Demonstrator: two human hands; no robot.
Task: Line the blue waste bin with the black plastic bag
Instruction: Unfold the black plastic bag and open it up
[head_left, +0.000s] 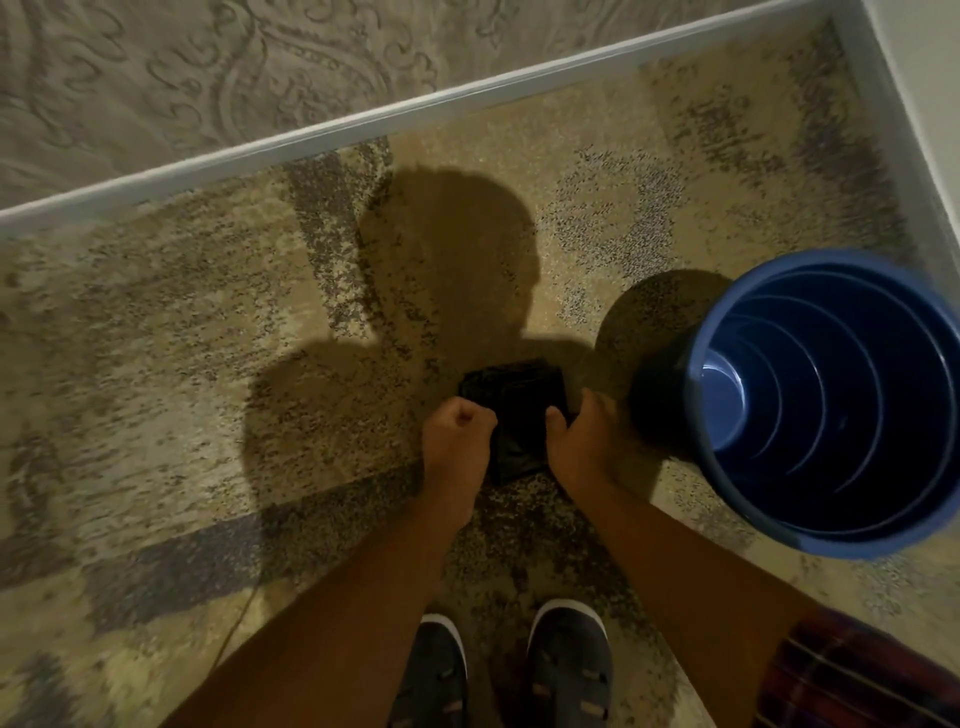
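Both hands, left hand & right hand, on folded black bag, blue bin empty nearby.

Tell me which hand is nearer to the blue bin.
The right hand. It grips the bag on the side facing the bin, while the left hand holds the bag's far side.

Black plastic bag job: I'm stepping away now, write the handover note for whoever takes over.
Left hand: fist closed on the left edge of the black plastic bag.
Right hand: gripping its right edge.
Bag is folded flat, held low over the carpet.
Blue waste bin stands upright to the right, empty, unlined.
Done: bag in hand.
Left: unfold, open, line bin.
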